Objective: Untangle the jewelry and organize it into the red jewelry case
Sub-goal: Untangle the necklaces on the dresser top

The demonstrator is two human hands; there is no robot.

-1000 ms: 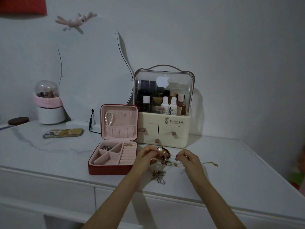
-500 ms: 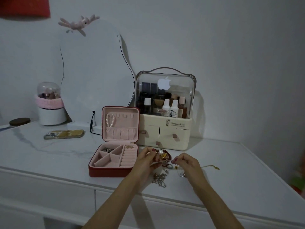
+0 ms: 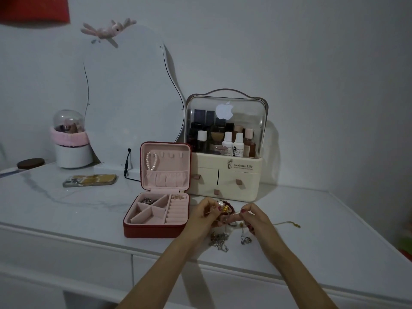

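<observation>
The red jewelry case [image 3: 153,231] stands open on the white dresser, with a pink lining. A pearl bracelet [image 3: 151,161] hangs in its lid, and small pieces lie in two back compartments. Just right of the case, my left hand [image 3: 204,216] pinches a tangled clump of jewelry [image 3: 224,209] with a pearl, gold bits and dark red beads. My right hand [image 3: 253,218] pinches a thin chain coming out of that clump. Silver chains [image 3: 219,240] dangle onto the dresser below my hands. A thin gold chain [image 3: 287,224] trails off to the right.
A cream cosmetics organiser [image 3: 225,177] with a clear lid stands right behind my hands. A phone [image 3: 90,179] lies left of the case. A curvy mirror [image 3: 124,97] leans on the wall, beside a white pot with a pink band [image 3: 71,141]. The dresser's front edge [image 3: 89,238] runs close below.
My two hands have drawn closer together around the clump. The camera has tilted so the scene sits slightly lower in view.
</observation>
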